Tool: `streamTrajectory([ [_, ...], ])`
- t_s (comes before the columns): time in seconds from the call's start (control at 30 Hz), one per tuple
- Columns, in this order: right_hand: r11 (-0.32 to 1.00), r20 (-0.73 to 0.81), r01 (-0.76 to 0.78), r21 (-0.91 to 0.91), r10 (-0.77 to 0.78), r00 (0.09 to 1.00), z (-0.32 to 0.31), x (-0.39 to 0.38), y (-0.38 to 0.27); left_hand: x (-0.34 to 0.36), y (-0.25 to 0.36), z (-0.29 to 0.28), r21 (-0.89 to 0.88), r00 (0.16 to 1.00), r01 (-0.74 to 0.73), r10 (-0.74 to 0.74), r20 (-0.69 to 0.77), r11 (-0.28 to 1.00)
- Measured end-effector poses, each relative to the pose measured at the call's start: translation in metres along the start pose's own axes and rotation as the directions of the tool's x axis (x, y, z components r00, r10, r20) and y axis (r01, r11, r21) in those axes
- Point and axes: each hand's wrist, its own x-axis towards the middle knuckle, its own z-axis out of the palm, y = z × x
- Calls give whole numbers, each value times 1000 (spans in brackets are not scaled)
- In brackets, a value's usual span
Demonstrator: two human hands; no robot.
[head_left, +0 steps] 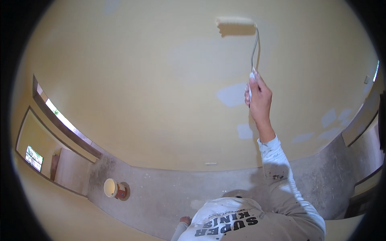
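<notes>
My right hand point(261, 97), its arm stretched up in a paint-spotted pale sleeve, is wrapped around the handle of a paint roller point(237, 26). The bent wire frame rises from the handle to the cream roller cover, which lies against or very close to the yellow wall point(161, 96). Pale, unevenly shaped patches point(233, 95) show on the wall beside and below this hand. Down by my body, my left hand point(185, 219) shows only in part next to my shirt; its fingers cannot be made out.
A paint bucket point(110, 188), cream with a reddish-brown part, stands on the grey, paint-specked floor point(161, 193) at the left. Openings with dark frames point(64, 120) lie on the left and right. A small wall plate point(210, 163) sits low on the wall.
</notes>
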Motion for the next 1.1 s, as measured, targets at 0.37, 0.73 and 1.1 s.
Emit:
streamTrajectory([
  [0.37, 1000, -49, 12, -15, -13, 999, -27, -3, 22, 30, 35, 6, 1, 998, 14, -14, 63, 1000],
  [0.73, 996, -93, -88, 9, 88, 992, -65, -30, 65, 27, 33, -8, -179, 1000, -4, 3, -6, 984],
  [1.1, 999, -112, -38, -35, 34, 993, -83, 25, 19, 16, 53, -9, -258, 996, 25, -46, -75, 966],
])
